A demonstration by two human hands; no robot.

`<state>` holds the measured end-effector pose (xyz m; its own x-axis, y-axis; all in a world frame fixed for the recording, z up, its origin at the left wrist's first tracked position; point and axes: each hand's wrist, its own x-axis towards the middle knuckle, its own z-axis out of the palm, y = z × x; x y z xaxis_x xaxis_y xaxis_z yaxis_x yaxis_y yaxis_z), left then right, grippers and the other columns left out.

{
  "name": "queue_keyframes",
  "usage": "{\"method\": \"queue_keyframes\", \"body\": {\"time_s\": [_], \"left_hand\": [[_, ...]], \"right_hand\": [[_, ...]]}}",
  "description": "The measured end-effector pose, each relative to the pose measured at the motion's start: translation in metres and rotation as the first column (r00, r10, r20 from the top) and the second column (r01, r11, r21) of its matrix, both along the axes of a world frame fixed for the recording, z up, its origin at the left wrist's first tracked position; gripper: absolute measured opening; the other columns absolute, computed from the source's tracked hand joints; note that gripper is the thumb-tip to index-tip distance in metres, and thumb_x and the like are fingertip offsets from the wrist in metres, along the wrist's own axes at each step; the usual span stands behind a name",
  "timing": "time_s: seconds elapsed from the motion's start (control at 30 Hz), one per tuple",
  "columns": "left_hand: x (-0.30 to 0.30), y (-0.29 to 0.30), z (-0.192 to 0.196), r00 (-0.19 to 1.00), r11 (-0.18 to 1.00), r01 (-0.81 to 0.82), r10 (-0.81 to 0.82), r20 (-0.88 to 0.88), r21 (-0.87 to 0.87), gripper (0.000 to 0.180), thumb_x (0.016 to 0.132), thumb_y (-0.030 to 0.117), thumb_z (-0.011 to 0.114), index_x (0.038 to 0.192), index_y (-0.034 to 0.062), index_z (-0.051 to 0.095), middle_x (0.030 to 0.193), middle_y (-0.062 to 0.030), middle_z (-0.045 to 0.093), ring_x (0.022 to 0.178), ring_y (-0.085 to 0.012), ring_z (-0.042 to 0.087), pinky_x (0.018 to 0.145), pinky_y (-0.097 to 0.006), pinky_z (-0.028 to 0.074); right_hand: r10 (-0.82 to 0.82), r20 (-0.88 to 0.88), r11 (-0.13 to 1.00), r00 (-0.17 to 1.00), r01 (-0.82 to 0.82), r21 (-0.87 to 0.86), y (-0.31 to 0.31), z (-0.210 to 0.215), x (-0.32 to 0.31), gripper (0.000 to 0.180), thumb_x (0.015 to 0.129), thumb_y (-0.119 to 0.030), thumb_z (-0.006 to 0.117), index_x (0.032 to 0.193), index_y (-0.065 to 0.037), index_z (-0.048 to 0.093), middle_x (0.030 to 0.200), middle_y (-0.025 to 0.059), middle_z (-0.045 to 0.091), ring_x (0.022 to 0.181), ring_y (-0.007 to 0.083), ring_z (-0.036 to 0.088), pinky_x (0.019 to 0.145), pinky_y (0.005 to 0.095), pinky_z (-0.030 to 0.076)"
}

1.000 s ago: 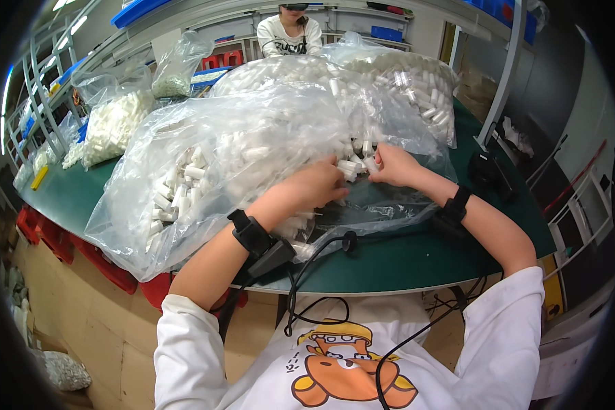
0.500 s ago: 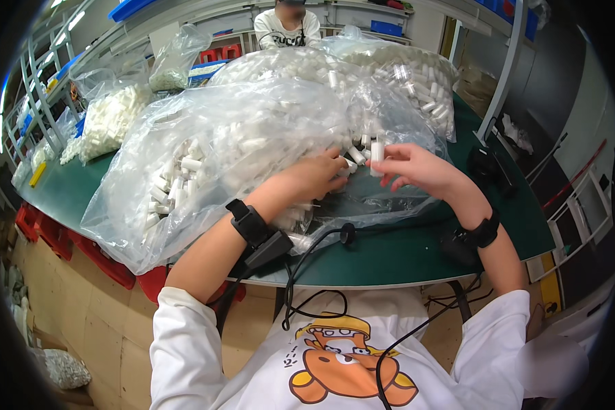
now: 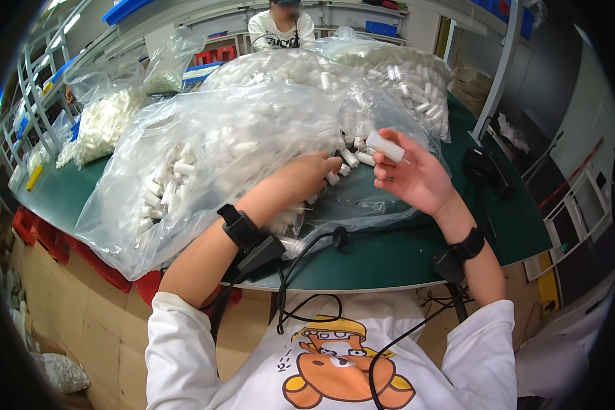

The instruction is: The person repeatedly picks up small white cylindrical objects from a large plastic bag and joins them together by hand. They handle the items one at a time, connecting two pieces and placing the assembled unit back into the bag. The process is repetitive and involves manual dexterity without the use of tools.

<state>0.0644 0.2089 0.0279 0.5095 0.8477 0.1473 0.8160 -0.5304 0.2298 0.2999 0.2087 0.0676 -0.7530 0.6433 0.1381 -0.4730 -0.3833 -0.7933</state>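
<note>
My right hand [image 3: 420,179] is raised above the mouth of a large clear plastic bag [image 3: 140,147], its fingers closed round a small white plastic cylinder [image 3: 385,147]. The cylinder is tilted, and a thin tip shows at its lower right end. At the bag's mouth lies my left hand [image 3: 306,176], palm down with its fingers curled among the loose white cylinders [image 3: 349,158]. What those fingers grip, if anything, is hidden. Many more cylinders fill the bag and show through its film.
Another full bag [image 3: 417,85] stands behind on the green table [image 3: 389,256]. A smaller bag of white pieces [image 3: 109,126] sits at the far left near a yellow tool [image 3: 34,178]. Black cables [image 3: 301,253] cross the front edge. Someone [image 3: 280,29] sits opposite.
My right hand has lifted the white cylinder and turned it from upright to tilted, bringing it clear of the others. The left hand stays at the bag's mouth, its fingers more curled.
</note>
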Motion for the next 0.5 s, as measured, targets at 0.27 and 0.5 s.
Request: {"method": "queue_keyframes", "body": {"time_s": [0.27,0.5], "left_hand": [[0.0055,-0.0046,0.0018,0.994,0.993,-0.091,0.086,-0.061,-0.073,0.023,0.088,0.014,0.05,0.111,0.0136,0.047,0.103,-0.015,0.054,0.095,-0.0346,0.055,0.077,-0.043,0.044],[0.003,-0.0057,0.0035,1.0,0.998,-0.013,0.011,-0.029,-0.056,0.022,0.086,0.013,0.052,0.106,0.01,0.043,0.101,-0.0164,0.055,0.091,-0.0356,0.056,0.075,-0.043,0.044]], "right_hand": [[0.082,-0.062,0.982,0.995,-0.07,0.177,0.0055,-0.0101,-0.0001,0.029,0.091,-0.017,0.049,0.119,-0.014,0.043,0.106,0.0119,0.051,0.091,0.0211,0.056,0.086,0.0372,0.045],[0.08,0.016,0.978,0.997,-0.082,0.194,0.0031,-0.0078,-0.0001,0.044,0.089,-0.012,0.051,0.13,-0.005,0.035,0.105,0.0128,0.054,0.1,0.0266,0.058,0.092,0.0393,0.045]]}}
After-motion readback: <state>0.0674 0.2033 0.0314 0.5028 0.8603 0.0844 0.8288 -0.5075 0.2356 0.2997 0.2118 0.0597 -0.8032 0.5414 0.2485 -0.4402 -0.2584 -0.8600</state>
